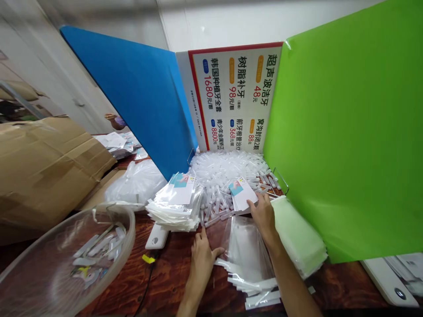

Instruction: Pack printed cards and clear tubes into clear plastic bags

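My left hand (202, 255) is over the dark wooden table, its thumb spread and its index finger stretched out to a small whitish plastic tube (202, 217) at the pile's front edge. My right hand (263, 215) has its thumb on the corner of a white card (244, 197) with a blue and pink picture, its other fingers bent at the edge. That card rests against a large heap of translucent tubes (228, 169). Below my right hand lie clear plastic bags (246, 251) with white strips. A stack of filled clear packets (175, 207) stands left of the heap.
Blue (132, 97), printed (236, 97) and green (346, 132) boards surround the heap. On the left are a clear basin (128, 224), a cardboard box (49, 171) and a white plastic bag (135, 182). Pale green sheets (297, 235) lie right. Another person's hand (111, 117) shows behind.
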`<state>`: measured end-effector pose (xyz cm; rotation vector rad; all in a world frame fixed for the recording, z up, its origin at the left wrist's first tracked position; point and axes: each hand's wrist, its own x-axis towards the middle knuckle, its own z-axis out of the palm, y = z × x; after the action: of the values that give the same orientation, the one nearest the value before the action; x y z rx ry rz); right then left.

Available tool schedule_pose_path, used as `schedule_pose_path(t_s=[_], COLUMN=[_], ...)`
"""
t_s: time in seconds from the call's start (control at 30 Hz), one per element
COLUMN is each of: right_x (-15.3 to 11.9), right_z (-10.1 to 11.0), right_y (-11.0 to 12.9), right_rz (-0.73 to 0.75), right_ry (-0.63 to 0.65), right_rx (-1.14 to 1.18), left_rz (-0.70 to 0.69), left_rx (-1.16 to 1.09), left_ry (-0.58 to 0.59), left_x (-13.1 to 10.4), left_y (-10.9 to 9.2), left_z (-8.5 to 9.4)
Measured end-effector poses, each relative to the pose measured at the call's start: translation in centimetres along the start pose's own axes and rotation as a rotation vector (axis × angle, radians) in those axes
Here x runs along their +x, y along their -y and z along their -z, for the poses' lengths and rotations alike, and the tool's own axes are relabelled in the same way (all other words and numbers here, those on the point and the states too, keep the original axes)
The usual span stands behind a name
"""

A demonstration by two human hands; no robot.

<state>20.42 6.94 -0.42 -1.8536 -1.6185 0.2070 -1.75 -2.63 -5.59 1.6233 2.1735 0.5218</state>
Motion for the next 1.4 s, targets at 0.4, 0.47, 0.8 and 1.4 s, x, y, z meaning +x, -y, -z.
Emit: schedule_pose_path(t_s=[0.4,0.47,0.8,1.4], right_x=[-3.9,-4.7,-8.1,-8.0], right_z=[4.6,5.6,4.9,4.5], right_y=[-0.6,-0.9,-1.3,-0.5], right_rz=[-0.087,-0.044,-0.309,-0.235], right_ry=[0.189,0.319,0.494,0.447], right_rx=[0.586,0.611,0.976,1.002], left_rz=[0.146,0.220,0.373,0.184], left_rx=[-1.137,-1.342,-1.847,-1.381], left_ry=[0.238,0.239,-0.124,-0.042], left_x=[-0.7,-1.1,0.6,-1.3], left_y=[-0.5,-1.4,-3.8,-4.5], left_z=[5.1,6.3,8.3,5.9])
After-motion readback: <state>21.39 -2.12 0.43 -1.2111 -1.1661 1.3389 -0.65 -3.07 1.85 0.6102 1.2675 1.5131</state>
